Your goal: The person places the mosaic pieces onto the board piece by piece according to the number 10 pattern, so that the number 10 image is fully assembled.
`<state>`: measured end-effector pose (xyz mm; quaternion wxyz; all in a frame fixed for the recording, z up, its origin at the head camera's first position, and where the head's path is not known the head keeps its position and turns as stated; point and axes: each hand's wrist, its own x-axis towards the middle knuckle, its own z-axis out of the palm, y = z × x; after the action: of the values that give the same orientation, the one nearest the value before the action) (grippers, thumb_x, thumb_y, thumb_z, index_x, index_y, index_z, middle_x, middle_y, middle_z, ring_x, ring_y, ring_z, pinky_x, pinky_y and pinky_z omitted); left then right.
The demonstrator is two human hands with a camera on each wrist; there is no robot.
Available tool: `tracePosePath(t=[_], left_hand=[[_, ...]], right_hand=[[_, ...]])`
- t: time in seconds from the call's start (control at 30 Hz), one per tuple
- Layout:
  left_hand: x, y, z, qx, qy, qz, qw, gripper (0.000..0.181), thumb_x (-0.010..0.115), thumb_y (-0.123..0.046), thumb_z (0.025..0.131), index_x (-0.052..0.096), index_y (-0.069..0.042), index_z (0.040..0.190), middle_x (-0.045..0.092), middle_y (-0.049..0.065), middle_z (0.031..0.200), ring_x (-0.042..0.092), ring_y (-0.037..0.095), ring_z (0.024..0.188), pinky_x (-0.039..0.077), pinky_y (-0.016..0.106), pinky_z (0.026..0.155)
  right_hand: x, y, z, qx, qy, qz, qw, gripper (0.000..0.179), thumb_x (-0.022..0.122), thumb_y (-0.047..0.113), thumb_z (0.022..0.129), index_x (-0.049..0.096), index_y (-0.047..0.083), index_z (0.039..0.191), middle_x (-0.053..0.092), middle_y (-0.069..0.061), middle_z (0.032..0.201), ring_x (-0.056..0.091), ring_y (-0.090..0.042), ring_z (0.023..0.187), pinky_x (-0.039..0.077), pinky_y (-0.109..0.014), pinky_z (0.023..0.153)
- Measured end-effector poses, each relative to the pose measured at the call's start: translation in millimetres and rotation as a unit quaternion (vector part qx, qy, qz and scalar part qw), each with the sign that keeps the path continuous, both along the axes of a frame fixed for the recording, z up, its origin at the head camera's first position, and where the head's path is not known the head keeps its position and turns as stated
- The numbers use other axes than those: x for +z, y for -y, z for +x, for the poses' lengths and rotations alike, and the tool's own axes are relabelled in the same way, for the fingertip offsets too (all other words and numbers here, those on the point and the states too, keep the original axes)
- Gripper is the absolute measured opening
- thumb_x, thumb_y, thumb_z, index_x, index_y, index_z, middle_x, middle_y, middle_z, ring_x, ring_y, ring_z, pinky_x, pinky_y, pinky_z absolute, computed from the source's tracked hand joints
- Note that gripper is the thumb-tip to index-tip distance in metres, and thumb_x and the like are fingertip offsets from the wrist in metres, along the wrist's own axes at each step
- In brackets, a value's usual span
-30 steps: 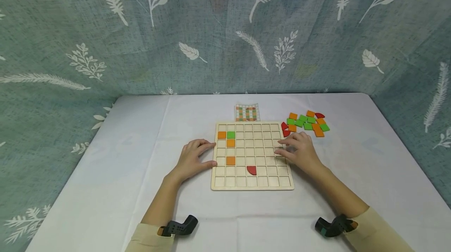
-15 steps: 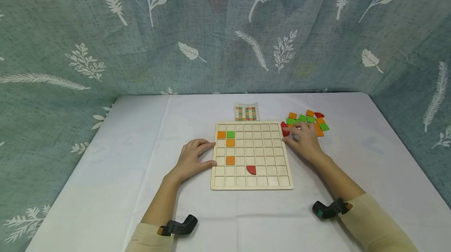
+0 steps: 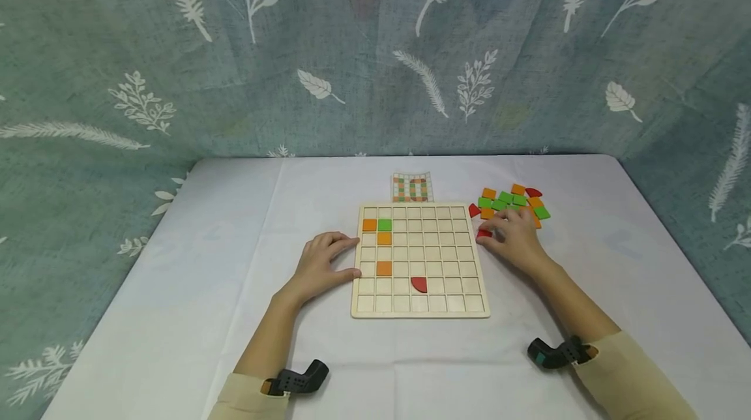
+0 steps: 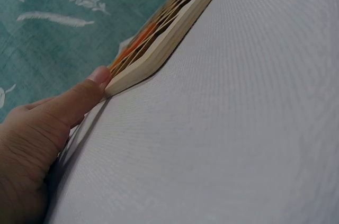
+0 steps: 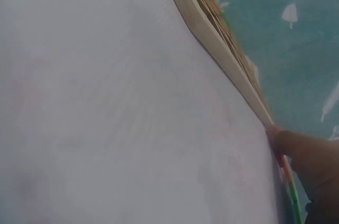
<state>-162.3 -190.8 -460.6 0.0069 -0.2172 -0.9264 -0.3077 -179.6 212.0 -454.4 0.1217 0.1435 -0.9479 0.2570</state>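
Note:
A pale wooden grid board [image 3: 422, 309] lies flat in the middle of the table. It holds two orange squares and a third one [image 3: 384, 269], a green square [image 3: 384, 225] and a red quarter-circle tile [image 3: 419, 284]. My left hand [image 3: 319, 263] rests against the board's left edge, fingers and thumb spread; the left wrist view has its thumb [image 4: 79, 99] touching the board's corner. Just past the board's right edge, my right hand [image 3: 516, 240] pinches another red quarter-circle tile [image 3: 484, 233] between thumb and fingers. That tile is mostly hidden in the right wrist view.
Behind the right hand lies a loose group of green tiles [image 3: 505, 197], orange tiles [image 3: 489, 193] and red tiles [image 3: 533, 192]. A small printed pattern card [image 3: 412, 187] sits at the board's far edge. White cloth [image 3: 176, 309] covers the table; a leafy curtain [image 3: 364, 48] hangs behind.
My right hand has gone from over the board's right side to the red tiles and drawn one a little towards me, away from the other. The left hand stays where it was.

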Motion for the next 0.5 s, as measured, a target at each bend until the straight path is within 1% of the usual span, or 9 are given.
tracePosePath(t=[0.1, 0.17, 0.27, 0.33, 0.4, 0.5], left_hand=[[-1.0, -0.6, 0.4, -0.002, -0.003, 0.001, 1.0000, 0.064, 0.075, -0.047, 0.076, 0.057, -0.020, 0.131, 0.051, 0.004, 0.127, 0.038, 0.024, 0.126, 0.022, 0.046, 0.106], [-2.2, -1.3, 0.2, -0.002, -0.005, 0.000, 1.0000, 0.064, 0.075, -0.047, 0.076, 0.058, -0.020, 0.131, 0.051, 0.004, 0.127, 0.038, 0.024, 0.126, 0.022, 0.046, 0.106], [-3.6, -1.1, 0.0, -0.001, -0.006, -0.004, 1.0000, 0.064, 0.075, -0.047, 0.076, 0.057, -0.020, 0.131, 0.051, 0.003, 0.127, 0.038, 0.023, 0.126, 0.022, 0.045, 0.106], [-3.2, -0.9, 0.7, 0.001, -0.004, -0.005, 1.0000, 0.064, 0.074, -0.047, 0.076, 0.057, -0.020, 0.131, 0.050, 0.003, 0.127, 0.038, 0.023, 0.126, 0.022, 0.045, 0.106], [-2.3, -0.3, 1.2, 0.003, -0.005, -0.004, 1.0000, 0.064, 0.074, -0.047, 0.076, 0.057, -0.020, 0.131, 0.051, 0.003, 0.127, 0.038, 0.023, 0.126, 0.022, 0.045, 0.106], [-0.6, -0.1, 2.3, 0.005, -0.006, -0.003, 1.0000, 0.064, 0.074, -0.047, 0.076, 0.057, -0.020, 0.131, 0.051, 0.004, 0.127, 0.038, 0.024, 0.126, 0.023, 0.046, 0.106]], right_hand=[[-0.1, -4.7, 9.6, 0.006, 0.023, -0.003, 0.9997, 0.024, 0.078, 0.024, 0.077, 0.071, 0.007, 0.092, 0.056, -0.012, 0.098, 0.035, -0.033, 0.097, 0.026, -0.047, 0.080], [-1.5, -7.4, 16.1, 0.010, 0.030, 0.006, 0.9995, 0.025, 0.078, 0.024, 0.078, 0.070, 0.005, 0.093, 0.056, -0.012, 0.099, 0.035, -0.032, 0.098, 0.026, -0.046, 0.081], [-3.1, -9.7, 24.9, 0.023, 0.019, 0.021, 0.9993, 0.025, 0.076, 0.023, 0.079, 0.068, 0.004, 0.095, 0.055, -0.013, 0.100, 0.036, -0.031, 0.097, 0.025, -0.045, 0.083], [-3.3, -10.3, 29.5, 0.033, 0.006, 0.023, 0.9992, 0.025, 0.076, 0.021, 0.079, 0.067, 0.003, 0.095, 0.055, -0.013, 0.099, 0.037, -0.030, 0.094, 0.025, -0.044, 0.081], [-3.6, -11.0, 32.4, 0.040, -0.002, 0.015, 0.9991, 0.024, 0.076, 0.018, 0.079, 0.067, 0.002, 0.095, 0.055, -0.014, 0.099, 0.037, -0.029, 0.093, 0.025, -0.043, 0.079], [-4.0, -11.7, 34.6, 0.044, -0.002, 0.001, 0.9990, 0.024, 0.077, 0.016, 0.078, 0.067, 0.002, 0.095, 0.055, -0.014, 0.098, 0.036, -0.028, 0.093, 0.025, -0.041, 0.078]])
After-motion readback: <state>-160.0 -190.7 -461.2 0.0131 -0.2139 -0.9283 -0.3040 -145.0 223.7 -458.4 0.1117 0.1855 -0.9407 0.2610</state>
